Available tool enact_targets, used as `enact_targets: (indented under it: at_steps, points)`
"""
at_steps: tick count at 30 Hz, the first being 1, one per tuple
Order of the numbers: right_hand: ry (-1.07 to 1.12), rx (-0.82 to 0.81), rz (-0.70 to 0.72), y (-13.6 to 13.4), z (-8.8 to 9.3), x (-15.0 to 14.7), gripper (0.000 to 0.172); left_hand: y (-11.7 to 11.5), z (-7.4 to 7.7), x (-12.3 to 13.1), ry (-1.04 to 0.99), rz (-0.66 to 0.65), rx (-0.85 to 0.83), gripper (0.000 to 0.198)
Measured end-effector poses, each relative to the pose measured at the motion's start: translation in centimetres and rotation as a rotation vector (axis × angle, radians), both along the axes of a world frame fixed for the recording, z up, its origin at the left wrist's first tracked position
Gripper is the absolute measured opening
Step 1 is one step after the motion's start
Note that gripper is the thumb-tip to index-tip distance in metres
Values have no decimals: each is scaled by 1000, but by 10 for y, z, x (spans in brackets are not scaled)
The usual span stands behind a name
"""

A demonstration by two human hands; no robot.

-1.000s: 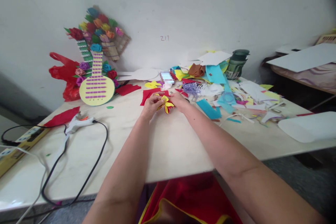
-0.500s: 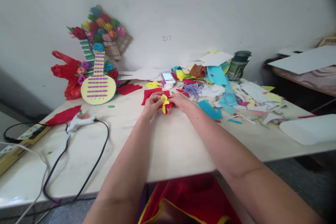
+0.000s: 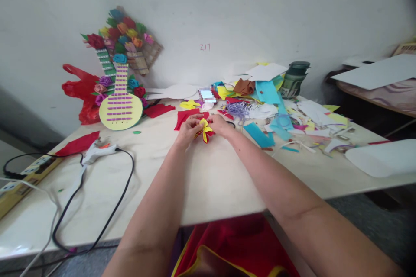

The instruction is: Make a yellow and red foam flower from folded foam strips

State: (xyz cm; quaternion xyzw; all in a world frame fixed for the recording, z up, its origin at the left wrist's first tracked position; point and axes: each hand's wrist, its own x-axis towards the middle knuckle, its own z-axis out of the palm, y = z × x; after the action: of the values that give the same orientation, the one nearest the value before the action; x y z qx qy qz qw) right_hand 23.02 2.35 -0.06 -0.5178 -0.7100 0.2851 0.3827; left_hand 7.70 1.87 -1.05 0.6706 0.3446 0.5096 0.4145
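A small yellow and red paper flower (image 3: 205, 130) is between my hands, just above the table. My left hand (image 3: 189, 129) pinches it from the left side. My right hand (image 3: 220, 124) is closed at its upper right edge, with the fingertips on the petals. Yellow petals spread over red ones beneath. Behind my hands lies a piece of red crepe paper (image 3: 183, 119), partly covered by them. The dark loop of a handle (image 3: 231, 124) shows beside my right hand; the rest of that tool is hidden.
A white glue gun (image 3: 99, 152) with a black cord lies left, near a power strip (image 3: 30, 171). A yellow banjo-shaped craft (image 3: 121, 111) with paper flowers leans at the back. Paper scraps (image 3: 312, 114), purple yarn (image 3: 238, 109) and a green bottle (image 3: 295, 80) stand right.
My right hand has shifted slightly on the flower, and its yellow petals now look more spread. A dark handle loop has come into sight beside that hand. The view has moved a little.
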Motion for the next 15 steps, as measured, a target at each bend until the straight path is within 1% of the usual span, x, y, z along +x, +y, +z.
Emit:
enact_targets:
  at_steps: [5, 9, 11, 15]
  points:
    - [73, -18, -30, -2, 0, 0, 9, 1, 0, -2, 13, 42, -48, 21]
    - [120, -15, -43, -3, 2, 1, 14, -1, 3, -2, -26, 26, -63, 18]
    - [106, -5, -35, -2, 1, 1, 16, -1, 3, -2, -30, 18, -65, 18]
    - [27, 57, -30, 1, -2, 2, 16, 2, 0, -2, 51, 71, 2, 18]
